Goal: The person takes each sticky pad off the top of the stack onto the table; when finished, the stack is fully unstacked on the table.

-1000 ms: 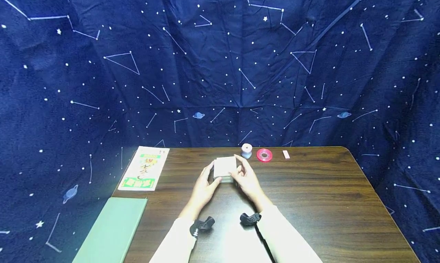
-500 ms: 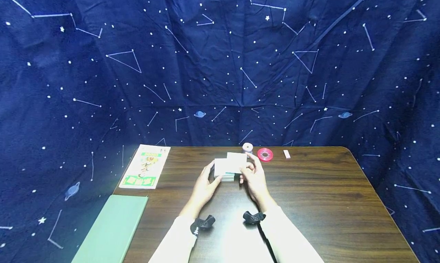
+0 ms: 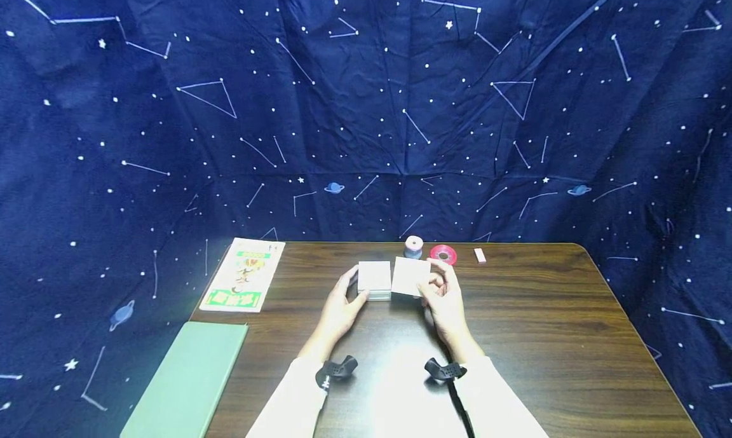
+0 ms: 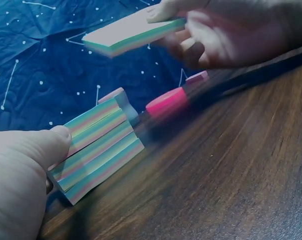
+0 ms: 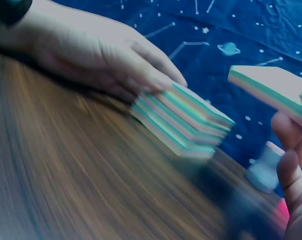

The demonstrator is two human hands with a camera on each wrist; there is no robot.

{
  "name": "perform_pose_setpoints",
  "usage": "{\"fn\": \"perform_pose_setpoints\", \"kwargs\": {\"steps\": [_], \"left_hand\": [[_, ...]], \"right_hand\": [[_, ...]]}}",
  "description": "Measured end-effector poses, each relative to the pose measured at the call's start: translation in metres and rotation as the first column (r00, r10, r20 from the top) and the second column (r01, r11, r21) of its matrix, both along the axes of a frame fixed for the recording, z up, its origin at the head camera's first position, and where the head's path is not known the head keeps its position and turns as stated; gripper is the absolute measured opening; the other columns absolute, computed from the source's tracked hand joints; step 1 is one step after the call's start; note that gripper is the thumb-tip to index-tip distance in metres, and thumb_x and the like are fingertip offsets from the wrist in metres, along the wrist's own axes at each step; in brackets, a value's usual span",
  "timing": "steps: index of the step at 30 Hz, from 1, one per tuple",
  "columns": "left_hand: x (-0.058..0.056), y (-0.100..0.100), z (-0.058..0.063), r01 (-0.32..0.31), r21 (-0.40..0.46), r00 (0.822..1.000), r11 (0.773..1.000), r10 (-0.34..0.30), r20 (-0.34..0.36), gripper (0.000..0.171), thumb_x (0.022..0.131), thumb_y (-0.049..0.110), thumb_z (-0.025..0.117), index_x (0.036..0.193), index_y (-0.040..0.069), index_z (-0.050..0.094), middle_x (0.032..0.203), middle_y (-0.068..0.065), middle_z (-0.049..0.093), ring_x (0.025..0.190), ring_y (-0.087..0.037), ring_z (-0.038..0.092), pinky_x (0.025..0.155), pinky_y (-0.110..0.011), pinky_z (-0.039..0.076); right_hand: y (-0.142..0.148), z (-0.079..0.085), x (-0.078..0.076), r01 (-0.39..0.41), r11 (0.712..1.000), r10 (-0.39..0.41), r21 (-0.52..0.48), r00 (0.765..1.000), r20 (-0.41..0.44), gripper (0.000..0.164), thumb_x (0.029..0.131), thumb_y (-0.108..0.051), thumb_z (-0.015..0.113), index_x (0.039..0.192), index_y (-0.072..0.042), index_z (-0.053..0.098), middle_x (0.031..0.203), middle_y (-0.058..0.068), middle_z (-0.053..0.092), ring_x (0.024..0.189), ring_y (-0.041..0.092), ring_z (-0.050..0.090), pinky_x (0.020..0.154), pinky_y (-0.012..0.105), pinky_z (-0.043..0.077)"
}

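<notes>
Between the thumb and fingers of my left hand (image 3: 337, 312) is a stack of sticky note pads (image 3: 374, 276). Its pale top shows in the head view, and the left wrist view shows the striped pastel sides of the stack (image 4: 98, 150). My right hand (image 3: 447, 303) pinches a single sticky note pad (image 3: 410, 276) by its right side, thumb on top. That pad is in the air, right of the stack and apart from it. Some fingers of my left hand are hidden behind the stack.
Behind the hands stand a pale spool (image 3: 413, 246), a pink-red ring-shaped roll (image 3: 443, 255) and a small white-and-pink block (image 3: 480, 255). On the left lie a printed white packet (image 3: 243, 274) and a green board (image 3: 185, 377). A starry blue cloth (image 3: 366, 107) hangs behind the table.
My right hand has lifted the top sticky note pad off the stack and carried it to the right. My left hand has stayed at the stack.
</notes>
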State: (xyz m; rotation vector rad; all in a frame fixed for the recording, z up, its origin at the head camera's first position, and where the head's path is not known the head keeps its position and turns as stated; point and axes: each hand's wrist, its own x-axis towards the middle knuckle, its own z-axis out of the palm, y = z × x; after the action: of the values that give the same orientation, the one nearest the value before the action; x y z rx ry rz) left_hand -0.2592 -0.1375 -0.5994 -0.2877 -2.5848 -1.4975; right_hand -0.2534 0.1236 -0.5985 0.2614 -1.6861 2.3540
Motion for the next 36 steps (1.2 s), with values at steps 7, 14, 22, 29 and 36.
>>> {"fn": "perform_pose_setpoints", "kwargs": {"steps": [7, 14, 22, 29, 36], "left_hand": [[-0.001, 0.003, -0.004, 0.004, 0.017, 1.000, 1.000, -0.004, -0.007, 0.071, 0.102, 0.023, 0.078, 0.164, 0.011, 0.046, 0.162, -0.017, 0.056, 0.156, -0.039, 0.049, 0.135, -0.057, 0.031], [0.000, 0.004, -0.004, 0.009, 0.012, 1.000, 1.000, -0.009, 0.004, 0.069, 0.103, 0.020, 0.076, 0.164, 0.009, 0.046, 0.163, -0.019, 0.055, 0.156, -0.039, 0.048, 0.135, -0.056, 0.031], [-0.001, 0.005, 0.000, -0.003, -0.014, 1.000, 1.000, 0.003, 0.015, 0.069, 0.104, 0.023, 0.074, 0.165, 0.012, 0.044, 0.165, -0.017, 0.054, 0.158, -0.038, 0.047, 0.136, -0.056, 0.029], [-0.002, 0.004, 0.001, 0.008, -0.021, 1.000, 1.000, -0.007, 0.010, 0.068, 0.105, 0.023, 0.074, 0.165, 0.010, 0.044, 0.164, -0.018, 0.054, 0.157, -0.038, 0.047, 0.136, -0.056, 0.030], [-0.002, 0.003, 0.000, 0.011, -0.005, 0.999, 1.000, -0.011, -0.040, 0.069, 0.102, 0.020, 0.075, 0.163, 0.008, 0.046, 0.160, -0.021, 0.056, 0.153, -0.043, 0.050, 0.132, -0.062, 0.033]], "right_hand": [[0.032, 0.002, 0.003, 0.086, 0.996, -0.086, 0.036, 0.996, -0.022, 0.059, 0.097, 0.015, 0.068, 0.150, 0.005, 0.046, 0.095, -0.006, 0.067, 0.072, 0.002, 0.063, 0.060, 0.016, 0.054], [0.048, -0.006, -0.003, 0.134, 0.984, -0.138, 0.115, 0.990, 0.027, 0.058, 0.096, 0.012, 0.072, 0.150, 0.006, 0.051, 0.094, -0.002, 0.064, 0.073, 0.001, 0.062, 0.061, 0.012, 0.051], [0.044, -0.011, -0.009, 0.140, 0.892, -0.171, 0.429, 0.985, 0.034, 0.056, 0.092, 0.004, 0.076, 0.146, 0.000, 0.059, 0.094, 0.007, 0.065, 0.066, 0.001, 0.055, 0.057, 0.015, 0.046], [0.038, -0.011, -0.009, 0.283, 0.624, -0.281, 0.728, 0.951, -0.129, 0.050, 0.088, -0.004, 0.083, 0.136, -0.010, 0.069, 0.092, 0.009, 0.070, 0.071, 0.011, 0.057, 0.065, 0.022, 0.048], [0.034, -0.012, -0.009, 0.304, 0.578, -0.281, 0.758, 0.945, -0.164, 0.050, 0.085, -0.004, 0.084, 0.133, -0.009, 0.069, 0.092, 0.009, 0.066, 0.079, 0.017, 0.062, 0.073, 0.031, 0.051]]}}
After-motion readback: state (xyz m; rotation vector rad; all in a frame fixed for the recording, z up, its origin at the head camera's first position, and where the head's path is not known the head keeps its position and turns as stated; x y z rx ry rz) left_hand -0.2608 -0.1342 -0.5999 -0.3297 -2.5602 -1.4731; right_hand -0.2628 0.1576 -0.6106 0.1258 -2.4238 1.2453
